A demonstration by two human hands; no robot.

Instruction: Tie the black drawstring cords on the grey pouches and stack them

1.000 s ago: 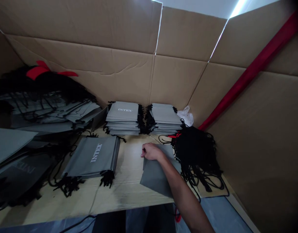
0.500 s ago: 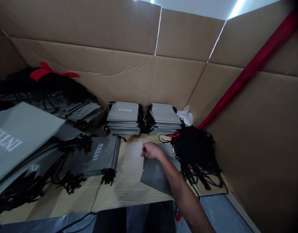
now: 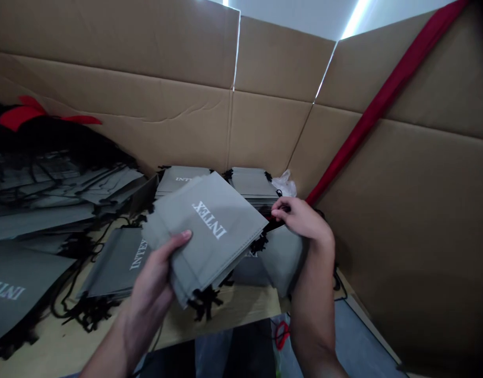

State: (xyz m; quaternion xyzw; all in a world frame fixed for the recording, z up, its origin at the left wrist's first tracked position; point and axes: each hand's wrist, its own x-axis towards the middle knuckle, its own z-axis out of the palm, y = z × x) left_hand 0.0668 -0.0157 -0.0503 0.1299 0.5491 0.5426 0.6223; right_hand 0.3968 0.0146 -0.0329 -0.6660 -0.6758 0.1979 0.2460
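Observation:
In my left hand (image 3: 158,273) is a bundle of grey fabric pouches (image 3: 210,220) printed INTEX, thumb on top and fingers beneath. Black cord ends (image 3: 204,304) hang from the bundle's lower edge. My right hand (image 3: 304,218) is just beyond the bundle's right corner, thumb and fingers pinched together by some dark cords. Whatever lies in that pinch is too small to make out. Under the right wrist lies a plain grey pouch (image 3: 283,254), partly covered by the forearm.
Two stacks of grey pouches, the left stack (image 3: 180,172) and the right stack (image 3: 251,181), stand against the cardboard wall (image 3: 178,115). Another pile (image 3: 119,262) lies left of the bundle. A large heap (image 3: 60,194) with red strips fills the far left. A red band (image 3: 352,136) slants along the wall.
My left hand has come into view with a bundle of pouches. My right hand has moved right and away from me, off the grey pouches on the table. The view has shifted.

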